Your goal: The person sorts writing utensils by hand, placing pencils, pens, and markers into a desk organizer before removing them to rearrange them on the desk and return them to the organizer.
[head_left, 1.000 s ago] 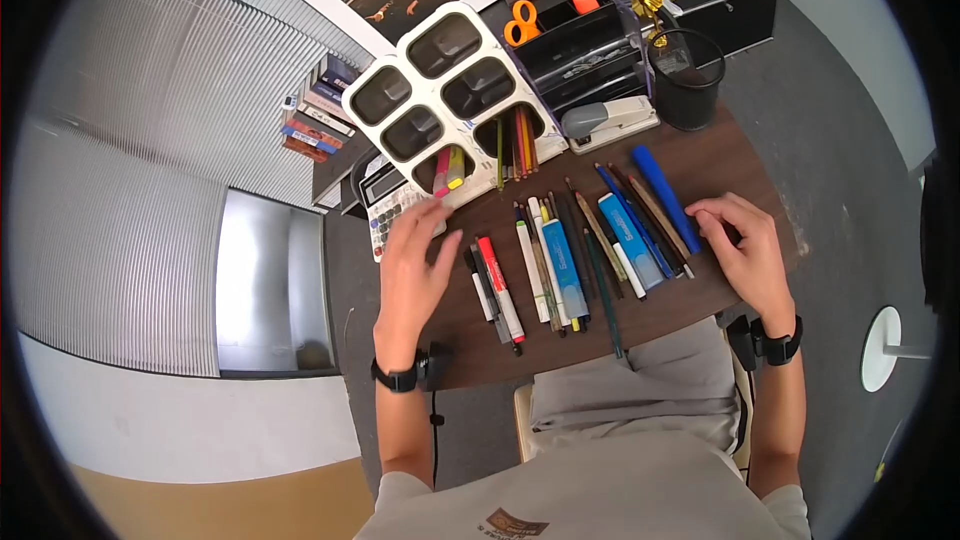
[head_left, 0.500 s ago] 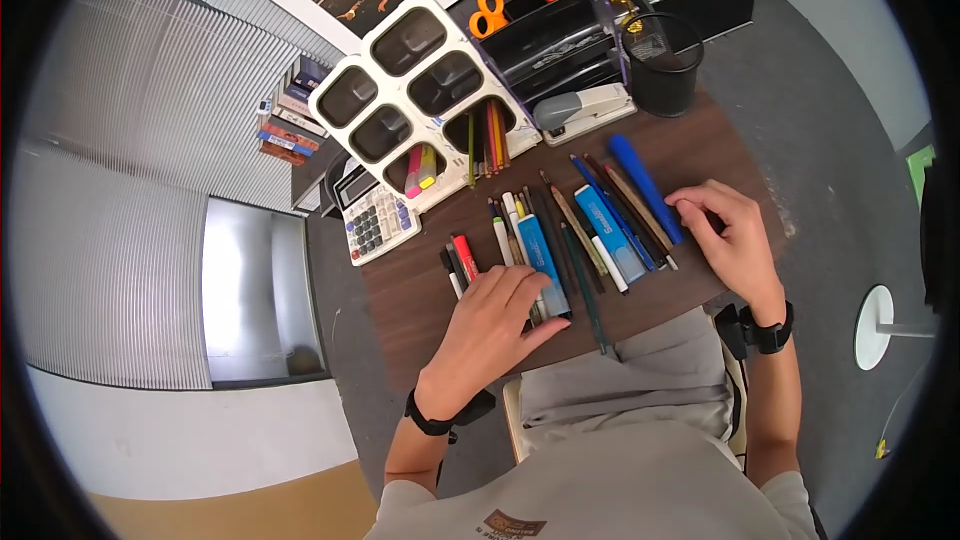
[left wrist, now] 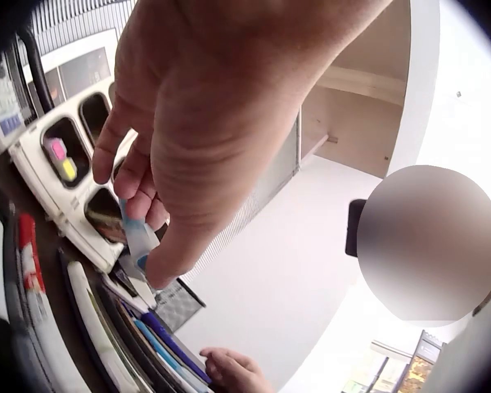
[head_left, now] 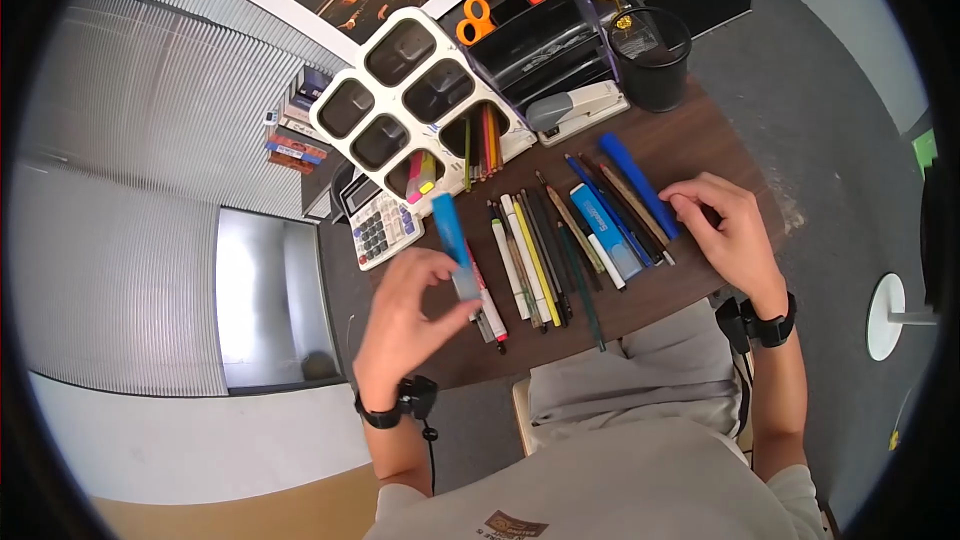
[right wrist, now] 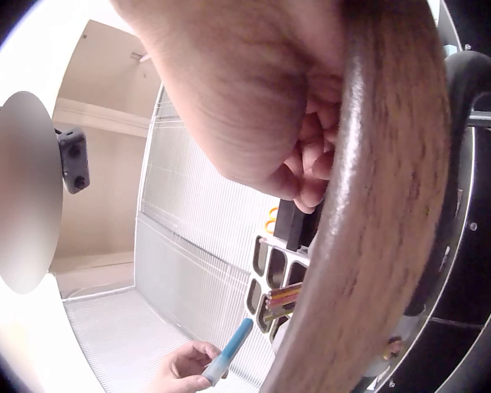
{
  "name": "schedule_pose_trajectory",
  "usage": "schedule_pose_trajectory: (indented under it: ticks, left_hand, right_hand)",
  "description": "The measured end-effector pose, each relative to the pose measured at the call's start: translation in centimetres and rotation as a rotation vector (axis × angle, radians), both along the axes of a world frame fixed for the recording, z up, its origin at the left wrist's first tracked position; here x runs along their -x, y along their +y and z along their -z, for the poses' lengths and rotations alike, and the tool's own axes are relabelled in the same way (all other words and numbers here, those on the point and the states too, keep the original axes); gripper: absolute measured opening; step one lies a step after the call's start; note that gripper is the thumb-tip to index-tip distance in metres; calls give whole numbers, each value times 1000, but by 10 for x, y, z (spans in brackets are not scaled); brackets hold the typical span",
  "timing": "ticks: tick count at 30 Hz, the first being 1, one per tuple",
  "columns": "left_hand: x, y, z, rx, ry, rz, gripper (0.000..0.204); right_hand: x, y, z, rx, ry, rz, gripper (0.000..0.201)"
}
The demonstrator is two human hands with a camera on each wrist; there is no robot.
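My left hand (head_left: 395, 325) pinches a slim blue case (head_left: 449, 225) with a translucent end, held tilted above the left part of the table. In the right wrist view the same case sticks up from between thumb and fingers. Below it lie a red-and-white marker (head_left: 490, 310) and darker pens. A second blue case (head_left: 598, 220) lies among pens and pencils in the middle row. My right hand (head_left: 730, 235) rests at the table's right side with fingers loosely curled, holding nothing, close to a thick blue pen (head_left: 637, 183).
A white organizer (head_left: 393, 105) with several compartments holds highlighters (head_left: 420, 178) and coloured pencils (head_left: 488, 145). Near it are a calculator (head_left: 385, 230), a stapler (head_left: 578, 108), a black mesh cup (head_left: 655, 85) and orange scissors (head_left: 474, 20). Several pens and pencils (head_left: 528, 260) lie in rows.
My left hand came down from near the calculator to the pens, took the left blue case from the row, and lifted it leftward. The right hand has stayed in place on the table.
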State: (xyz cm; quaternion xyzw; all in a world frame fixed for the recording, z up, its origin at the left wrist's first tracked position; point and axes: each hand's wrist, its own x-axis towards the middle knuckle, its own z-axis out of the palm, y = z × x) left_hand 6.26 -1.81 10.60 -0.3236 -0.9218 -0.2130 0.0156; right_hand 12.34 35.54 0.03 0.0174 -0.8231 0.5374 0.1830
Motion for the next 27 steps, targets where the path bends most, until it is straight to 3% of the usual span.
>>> schedule_pose_trajectory:
  ticks: [6,12,27]
  left_hand:
    - [57,-42,-14,-9,-46,-58,43]
    - [114,-63,-12,-64,-246,-86,38]
    - [122,-48,0,101,68,-155,34]
  right_hand:
    - [2,0,3,28,17,-1,14]
    - [-1,-2,2,53,-1,16,14]
    - [-2,-2,1,35,12,6,15]
